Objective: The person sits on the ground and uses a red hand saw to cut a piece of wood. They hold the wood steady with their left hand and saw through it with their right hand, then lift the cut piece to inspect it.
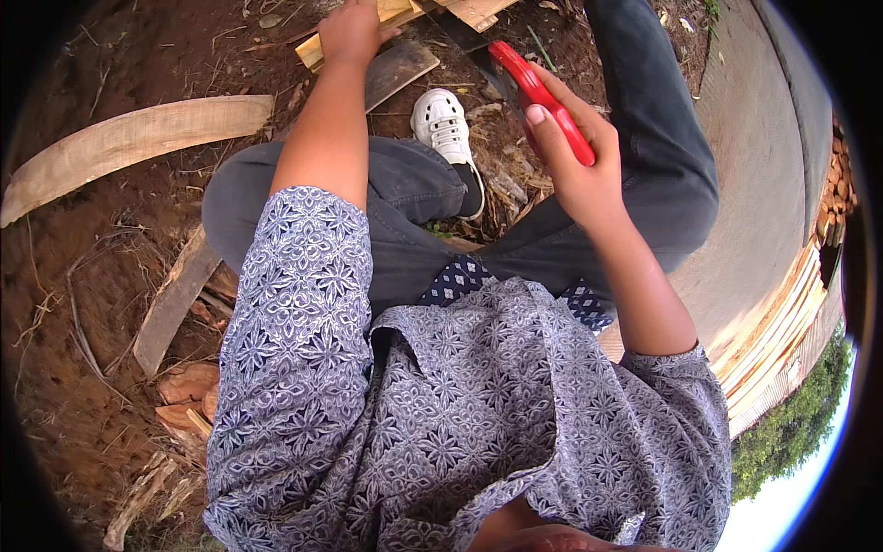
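My right hand [589, 166] is wrapped round the red handle [544, 99] of a hand saw, the thumb lying along its side. From the handle the saw's dark blade [464, 37] runs up and to the left, reaching the pale wood near the top edge. My left hand [349, 35] is on a yellowish wooden board [397, 11] at the top and appears to grip it; some of its fingers are cut off by the picture's edge. Beneath that board lies a weathered grey plank [402, 74].
A white clog [441, 124] on my foot stands between my bent legs, close to the planks. On the brown soil at left lie a long pale board [138, 143] and a grey plank [175, 299]. Stacked boards [773, 322] and a paved strip [754, 156] are at right.
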### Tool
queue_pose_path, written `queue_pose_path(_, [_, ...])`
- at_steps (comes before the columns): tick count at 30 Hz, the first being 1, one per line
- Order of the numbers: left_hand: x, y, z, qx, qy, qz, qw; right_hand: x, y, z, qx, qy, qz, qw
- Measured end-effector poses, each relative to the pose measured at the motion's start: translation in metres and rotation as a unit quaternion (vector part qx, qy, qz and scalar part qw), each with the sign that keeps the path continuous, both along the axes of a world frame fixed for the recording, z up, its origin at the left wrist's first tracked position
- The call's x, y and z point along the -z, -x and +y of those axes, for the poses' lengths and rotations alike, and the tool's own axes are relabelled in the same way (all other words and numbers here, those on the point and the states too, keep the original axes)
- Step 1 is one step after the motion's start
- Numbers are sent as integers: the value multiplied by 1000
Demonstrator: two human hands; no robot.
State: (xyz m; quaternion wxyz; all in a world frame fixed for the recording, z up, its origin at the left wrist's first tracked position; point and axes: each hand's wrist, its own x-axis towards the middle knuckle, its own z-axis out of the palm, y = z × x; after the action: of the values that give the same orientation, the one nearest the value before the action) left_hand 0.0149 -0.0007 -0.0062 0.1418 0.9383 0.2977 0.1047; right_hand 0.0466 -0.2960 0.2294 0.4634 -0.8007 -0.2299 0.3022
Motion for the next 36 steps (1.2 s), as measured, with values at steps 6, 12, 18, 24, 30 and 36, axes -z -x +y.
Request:
queue_pose_path(6, [4,-10,-1,17,-3,-9,1000,120,-41,117,24,-145,-181,972])
queue_pose_path(12, [-13,-1,-2,21,7,-35,999,128,-51,139,30,-132,-119,984])
queue_pose_path(18, [0,1,0,7,-8,2,1000,76,-4,41,30,-77,-31,996])
queue_pose_path(24, [-10,1,-6,-4,6,3,1000,2,17,-9,49,-19,27,998])
queue_pose_path(30, [-6,-10,-4,-3,21,-9,1000,105,-32,91,22,-75,-63,995])
queue_pose_path(36, [-4,-7,12,7,8,3,1000,133,-45,133,34,-137,-118,983])
